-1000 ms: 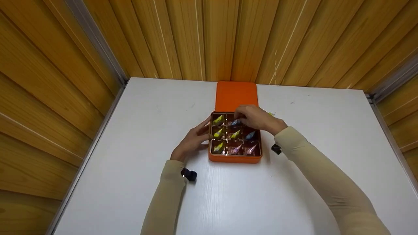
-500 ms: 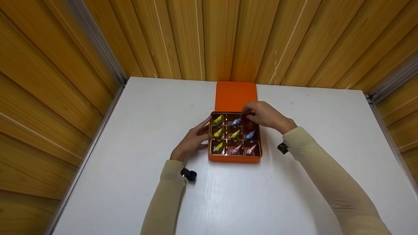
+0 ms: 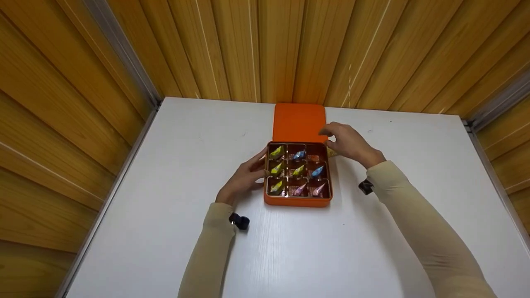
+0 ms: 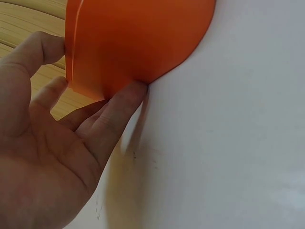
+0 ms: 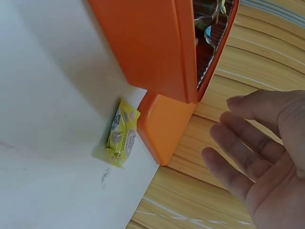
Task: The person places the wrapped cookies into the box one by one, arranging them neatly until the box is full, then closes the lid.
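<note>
An orange box holds a brown tray divided into compartments, with small wrapped candies in yellow, blue and pink. Its back-right compartment shows only a reddish bottom. My left hand rests its fingertips against the box's left wall, fingers fairly straight, as the left wrist view also shows. Beyond the box's back-right corner, my right hand hovers with loosely bent fingers and nothing between them. A yellow wrapped candy lies on the table beside the box, below the right hand; in the head view the hand partly covers it.
Behind the box, the orange lid lies flat near the table's back edge. The white table is bounded by wood-patterned panels at the back and both sides.
My right hand has moved from over the back-middle compartment, rightward past the box's back-right corner, uncovering the blue candy and the back-right compartment. The left hand stays in place.
</note>
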A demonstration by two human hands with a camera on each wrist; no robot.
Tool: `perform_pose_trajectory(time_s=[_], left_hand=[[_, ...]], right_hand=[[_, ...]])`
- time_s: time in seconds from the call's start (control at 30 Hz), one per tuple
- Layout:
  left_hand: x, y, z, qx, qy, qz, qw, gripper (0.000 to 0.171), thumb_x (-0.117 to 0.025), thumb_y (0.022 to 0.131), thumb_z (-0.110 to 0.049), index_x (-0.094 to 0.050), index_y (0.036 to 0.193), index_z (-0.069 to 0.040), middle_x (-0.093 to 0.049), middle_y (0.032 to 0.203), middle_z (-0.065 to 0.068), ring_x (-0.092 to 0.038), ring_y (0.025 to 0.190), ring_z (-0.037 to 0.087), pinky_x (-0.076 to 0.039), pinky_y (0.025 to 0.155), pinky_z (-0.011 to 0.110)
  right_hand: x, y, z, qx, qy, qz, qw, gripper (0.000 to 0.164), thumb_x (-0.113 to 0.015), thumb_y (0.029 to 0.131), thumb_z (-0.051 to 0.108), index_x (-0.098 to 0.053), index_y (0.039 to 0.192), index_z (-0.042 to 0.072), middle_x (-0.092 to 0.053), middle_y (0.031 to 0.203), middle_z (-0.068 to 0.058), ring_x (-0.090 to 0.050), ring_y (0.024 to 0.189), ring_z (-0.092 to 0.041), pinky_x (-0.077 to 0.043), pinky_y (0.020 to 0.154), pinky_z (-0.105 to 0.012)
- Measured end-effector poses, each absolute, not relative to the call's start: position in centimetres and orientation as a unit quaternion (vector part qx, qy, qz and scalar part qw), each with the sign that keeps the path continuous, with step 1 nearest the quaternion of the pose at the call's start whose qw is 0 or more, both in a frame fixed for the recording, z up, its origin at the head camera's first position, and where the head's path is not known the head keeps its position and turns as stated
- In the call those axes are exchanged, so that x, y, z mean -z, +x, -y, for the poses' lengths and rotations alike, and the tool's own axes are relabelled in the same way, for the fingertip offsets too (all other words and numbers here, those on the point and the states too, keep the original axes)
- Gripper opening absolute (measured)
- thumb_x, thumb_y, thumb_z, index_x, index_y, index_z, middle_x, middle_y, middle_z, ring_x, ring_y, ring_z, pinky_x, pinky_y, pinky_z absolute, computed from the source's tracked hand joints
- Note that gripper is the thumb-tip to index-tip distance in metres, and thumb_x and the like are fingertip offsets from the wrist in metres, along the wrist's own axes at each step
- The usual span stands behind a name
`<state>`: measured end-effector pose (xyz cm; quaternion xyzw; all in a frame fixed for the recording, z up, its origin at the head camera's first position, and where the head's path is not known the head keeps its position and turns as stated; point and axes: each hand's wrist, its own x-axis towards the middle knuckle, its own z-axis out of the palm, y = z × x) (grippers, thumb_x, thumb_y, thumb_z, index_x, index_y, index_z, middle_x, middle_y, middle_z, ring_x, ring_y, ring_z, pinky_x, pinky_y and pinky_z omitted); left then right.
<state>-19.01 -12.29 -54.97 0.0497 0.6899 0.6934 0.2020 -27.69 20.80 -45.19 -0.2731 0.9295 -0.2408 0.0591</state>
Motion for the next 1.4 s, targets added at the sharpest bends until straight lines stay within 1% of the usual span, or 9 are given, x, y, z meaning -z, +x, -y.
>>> perform_pose_trajectory(time_s=[0.23, 0.43, 0.57, 0.73, 0.9, 1.17, 1.4], left_hand=[[55.0, -19.1, 12.3, -0.690, 0.055, -0.695, 0.196, 0.079, -0.067, 0.101, -0.013, -0.033, 0.166, -0.045, -0.039, 0.167, 0.007, -0.055, 0.138, 0.029, -0.059, 0.097, 0.049], [55.0, -19.1, 12.3, -0.688, 0.054, -0.696, 0.200, 0.081, -0.066, 0.101, -0.012, -0.032, 0.166, -0.045, -0.039, 0.168, 0.007, -0.055, 0.137, 0.029, -0.058, 0.098, 0.049], [55.0, -19.1, 12.3, -0.687, 0.063, -0.697, 0.197, 0.079, -0.066, 0.101, -0.011, -0.033, 0.167, -0.042, -0.038, 0.168, 0.008, -0.053, 0.141, 0.029, -0.057, 0.099, 0.052], [54.9, -19.1, 12.3, -0.680, 0.066, -0.705, 0.193, 0.078, -0.067, 0.102, -0.013, -0.034, 0.166, -0.043, -0.037, 0.169, 0.009, -0.052, 0.142, 0.030, -0.057, 0.099, 0.052], [54.9, -19.2, 12.3, -0.688, 0.055, -0.696, 0.199, 0.078, -0.066, 0.101, -0.013, -0.034, 0.166, -0.044, -0.036, 0.169, 0.009, -0.052, 0.141, 0.030, -0.058, 0.098, 0.051], [54.8, -19.1, 12.2, -0.694, 0.051, -0.690, 0.200, 0.078, -0.064, 0.101, -0.011, -0.034, 0.166, -0.042, -0.035, 0.169, 0.009, -0.050, 0.144, 0.030, -0.058, 0.097, 0.051], [54.8, -19.0, 12.2, -0.691, 0.053, -0.693, 0.200, 0.078, -0.065, 0.101, -0.012, -0.034, 0.166, -0.043, -0.036, 0.169, 0.008, -0.051, 0.143, 0.029, -0.059, 0.097, 0.050]], right_hand=[[45.8, -28.2, -21.7, 0.240, -0.259, -0.933, 0.071, 0.031, -0.069, 0.098, -0.005, -0.070, 0.129, -0.005, -0.066, 0.130, -0.025, -0.061, 0.122, -0.044, -0.048, 0.108, -0.059], [46.6, -28.6, -22.4, 0.242, -0.246, -0.935, 0.077, 0.037, -0.068, 0.098, -0.007, -0.066, 0.134, -0.007, -0.064, 0.134, -0.026, -0.059, 0.124, -0.045, -0.046, 0.110, -0.061], [47.0, -28.6, -22.8, 0.243, -0.241, -0.936, 0.081, 0.038, -0.069, 0.097, -0.006, -0.065, 0.136, -0.007, -0.063, 0.136, -0.027, -0.058, 0.127, -0.046, -0.045, 0.110, -0.061], [47.5, -28.7, -23.3, 0.238, -0.243, -0.937, 0.082, 0.037, -0.071, 0.097, -0.006, -0.068, 0.133, -0.007, -0.064, 0.133, -0.027, -0.058, 0.128, -0.047, -0.044, 0.111, -0.062], [48.2, -28.9, -23.8, 0.235, -0.237, -0.939, 0.090, 0.032, -0.069, 0.099, -0.004, -0.069, 0.131, -0.007, -0.066, 0.131, -0.027, -0.058, 0.128, -0.047, -0.044, 0.111, -0.062], [49.2, -29.1, -24.2, 0.222, -0.226, -0.943, 0.098, 0.027, -0.067, 0.100, -0.003, -0.071, 0.126, -0.008, -0.068, 0.124, -0.027, -0.063, 0.120, -0.046, -0.048, 0.107, -0.061], [49.8, -29.0, -24.4, 0.209, -0.239, -0.944, 0.093, 0.026, -0.071, 0.095, -0.007, -0.072, 0.121, -0.009, -0.070, 0.115, -0.026, -0.066, 0.109, -0.043, -0.052, 0.101, -0.059]])
